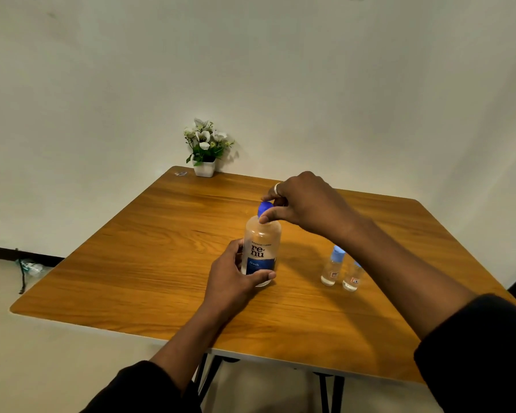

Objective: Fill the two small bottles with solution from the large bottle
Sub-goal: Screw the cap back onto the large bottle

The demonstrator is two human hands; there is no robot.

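Note:
The large clear bottle (262, 245) with a white and blue label stands upright near the middle of the wooden table (137, 263). My left hand (236, 278) is wrapped around its lower part. My right hand (304, 204) pinches its blue cap (263, 207) from above with thumb and fingers. Two small clear bottles stand side by side to the right: one (332, 268) with a light blue cap, the other (352, 278) partly hidden behind my right forearm. Both small bottles hold a little liquid at the bottom.
A small white pot of white flowers (205, 149) stands at the table's far left corner, close to the wall. A small bit of litter (180, 173) lies beside it. Some clutter (30, 268) lies on the floor at left.

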